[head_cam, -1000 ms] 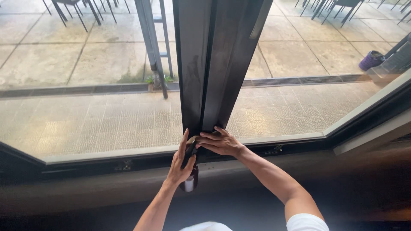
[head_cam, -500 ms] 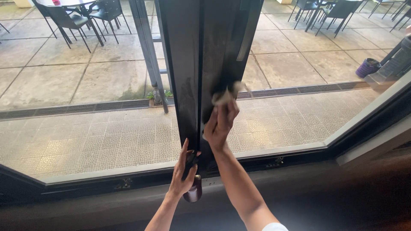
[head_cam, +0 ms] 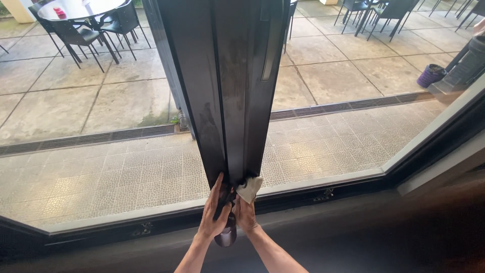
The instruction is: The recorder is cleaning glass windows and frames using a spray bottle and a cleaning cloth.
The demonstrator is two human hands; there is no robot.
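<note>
A dark vertical window frame post (head_cam: 227, 91) rises between two large glass panes. My right hand (head_cam: 246, 212) presses a small pale cloth (head_cam: 249, 188) against the foot of the post, at the sill. My left hand (head_cam: 214, 215) sits right beside it, wrapped around a dark bottle (head_cam: 227, 233) whose round bottom points down toward me. The two hands touch each other at the base of the post.
A dark sill with small metal hinges (head_cam: 323, 194) runs along the window's bottom. Through the glass lie a paved terrace, a drain grate (head_cam: 101, 136), black chairs and a round table (head_cam: 86, 20), and a purple pot (head_cam: 430, 76).
My right hand with the cloth went up the post half a second ago and has come back down to its foot. My left hand stayed on the bottle.
</note>
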